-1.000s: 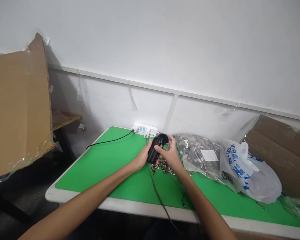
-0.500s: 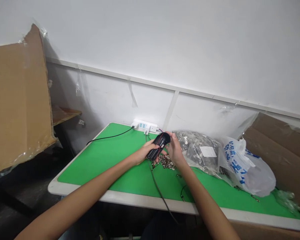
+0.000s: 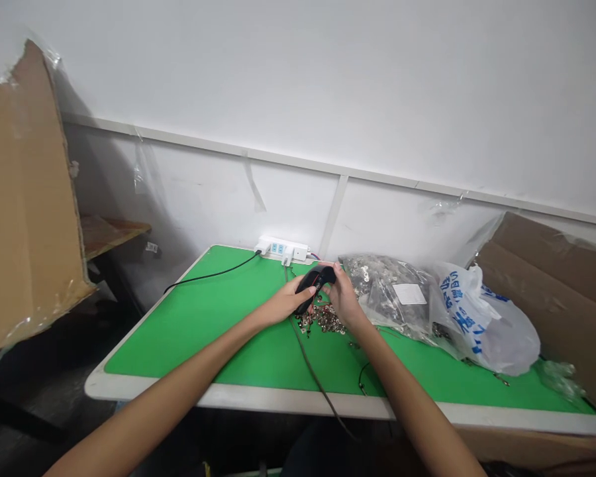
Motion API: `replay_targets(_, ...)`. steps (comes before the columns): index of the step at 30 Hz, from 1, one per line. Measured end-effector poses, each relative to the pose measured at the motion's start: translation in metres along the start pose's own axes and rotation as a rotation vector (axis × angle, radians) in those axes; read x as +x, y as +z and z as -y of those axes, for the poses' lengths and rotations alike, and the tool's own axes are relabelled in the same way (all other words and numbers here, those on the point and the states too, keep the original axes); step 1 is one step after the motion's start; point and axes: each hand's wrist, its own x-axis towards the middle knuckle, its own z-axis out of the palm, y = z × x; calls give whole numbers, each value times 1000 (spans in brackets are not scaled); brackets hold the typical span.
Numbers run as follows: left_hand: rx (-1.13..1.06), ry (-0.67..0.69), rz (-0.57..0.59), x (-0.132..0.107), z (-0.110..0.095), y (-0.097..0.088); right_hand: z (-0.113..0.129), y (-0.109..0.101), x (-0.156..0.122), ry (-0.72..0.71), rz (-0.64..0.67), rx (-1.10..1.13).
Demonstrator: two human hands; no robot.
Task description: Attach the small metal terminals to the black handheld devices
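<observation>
Above the green tabletop (image 3: 218, 324) I hold a dark, elongated device (image 3: 312, 289) with a rounded end and thin red lines on it; its exact kind is not clear. My left hand (image 3: 289, 300) wraps its near end, thumb on top. My right hand (image 3: 345, 298) has its fingers closed on the rounded far end. Beneath the hands lies a pile of small shiny metal pieces (image 3: 328, 320), partly hidden by the right hand.
A white power strip (image 3: 293, 249) with plugs and cords stands against the wall. To the right lie a clear bag of metal parts (image 3: 390, 291) and a white plastic bag (image 3: 506, 338) with blue print. Cardboard (image 3: 24, 212) rises at left; a grey cable (image 3: 310, 371) crosses the front edge.
The device has been tilted, so its ribbed, wired face now shows less. Both hands still hold it; the whole view has shifted slightly.
</observation>
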Motion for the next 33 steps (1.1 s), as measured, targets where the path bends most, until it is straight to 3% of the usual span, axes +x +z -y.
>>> replay_targets(6, 151, 72, -32, -3, 0, 3, 2, 0, -2, -27, 26, -18)
replay_targets(11, 423, 190, -167, -9, -5, 5, 6, 3, -5, -36, 44, -57)
replay_targets(15, 511, 257, -222, -11, -10, 4, 9, 6, -9, -26, 69, -105)
replay_targets(22, 554, 303, -215, -12, -10, 3, 11, 5, -9, -59, 83, -193)
replay_targets(33, 696, 265, -180, -16, -14, 4, 13, 6, -12, -74, 94, -216)
